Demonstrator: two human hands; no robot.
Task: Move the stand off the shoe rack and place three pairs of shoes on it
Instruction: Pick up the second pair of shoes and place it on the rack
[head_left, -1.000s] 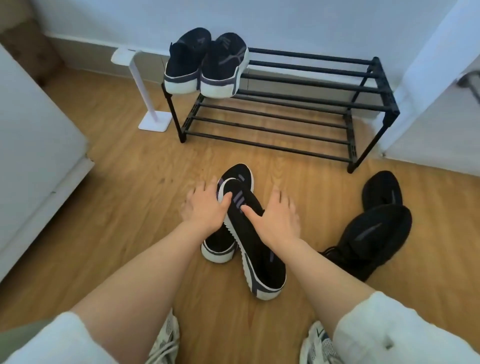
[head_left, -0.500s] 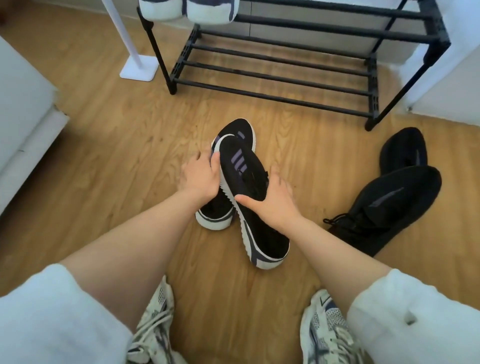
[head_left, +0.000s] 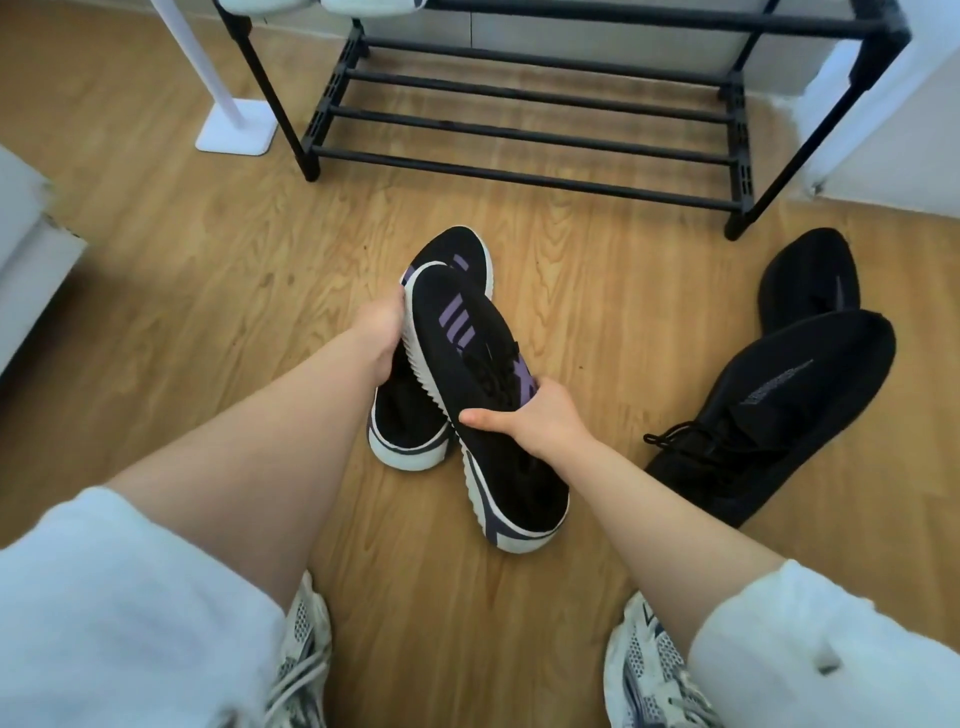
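Black knit sneakers (head_left: 470, 364), purple stripes, centre frame on floor: light, soft uppers, stiff soles. Left hand (head_left: 382, 332) fingers wrap far shoe's side; right hand (head_left: 540, 421) fingers clasp near shoe's collar. Best hold: collar or heel. Rack (head_left: 524, 130) at top.

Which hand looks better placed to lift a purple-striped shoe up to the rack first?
Right, probably. The right hand grips the upper shoe, which lies across the lower shoe held by the left hand, so it comes free first.

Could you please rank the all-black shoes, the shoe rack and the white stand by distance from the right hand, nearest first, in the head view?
From the right hand:
1. All-black shoes, on the floor to its right.
2. Shoe rack, ahead.
3. White stand, far left, beside the rack.
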